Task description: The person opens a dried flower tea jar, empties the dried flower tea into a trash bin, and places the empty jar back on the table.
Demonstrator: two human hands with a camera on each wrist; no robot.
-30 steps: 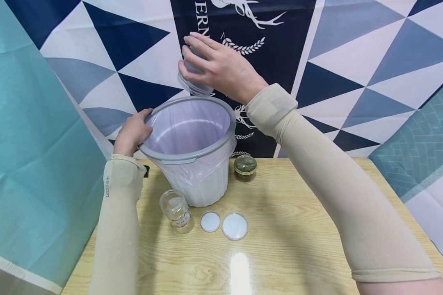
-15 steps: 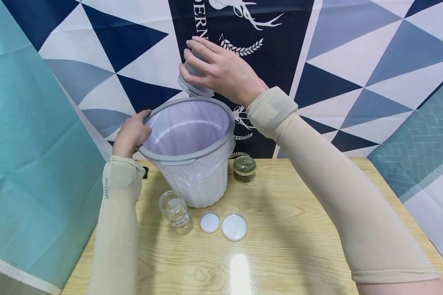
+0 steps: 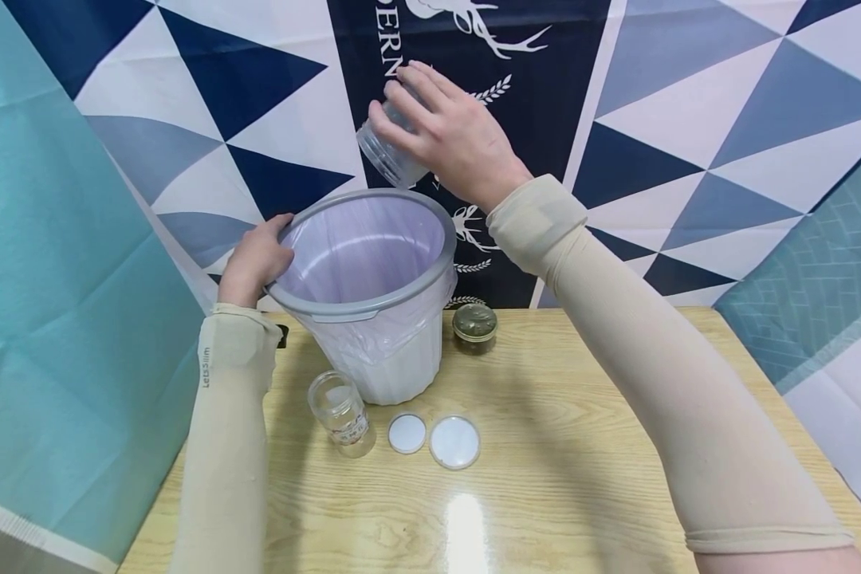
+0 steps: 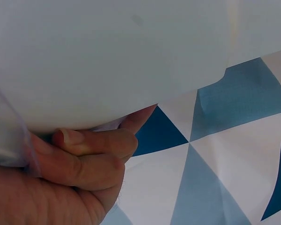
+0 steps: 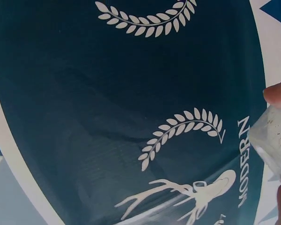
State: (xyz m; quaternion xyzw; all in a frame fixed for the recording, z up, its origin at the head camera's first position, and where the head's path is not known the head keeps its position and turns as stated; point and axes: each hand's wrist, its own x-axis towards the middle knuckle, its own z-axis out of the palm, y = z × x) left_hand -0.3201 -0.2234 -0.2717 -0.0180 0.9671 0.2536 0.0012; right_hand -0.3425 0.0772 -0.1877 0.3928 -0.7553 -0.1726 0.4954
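Observation:
My left hand (image 3: 254, 259) grips the grey rim of a white bin (image 3: 395, 363) lined with a thin purplish bag. In the left wrist view its fingers (image 4: 84, 166) curl under the rim, against the bin wall. Above the bin's far edge, my right hand (image 3: 455, 139) holds a clear jar (image 3: 386, 155), tilted with its mouth toward the lower left. Small dark bits cling to the jar (image 5: 275, 136) in the right wrist view, where only part of it shows. Nothing can be seen falling from it.
A labelled clear jar (image 3: 340, 418) without a lid stands before the bin. Two round white lids, one smaller (image 3: 406, 433) and one larger (image 3: 454, 442), lie beside it. Right of the bin sits a small dark-green-topped jar (image 3: 475, 323). A patterned cloth (image 3: 660, 159) hangs behind.
My right hand has moved slightly up and right, and the jar has turned from mouth down to a more sideways tilt. My left hand stays on the bin rim.

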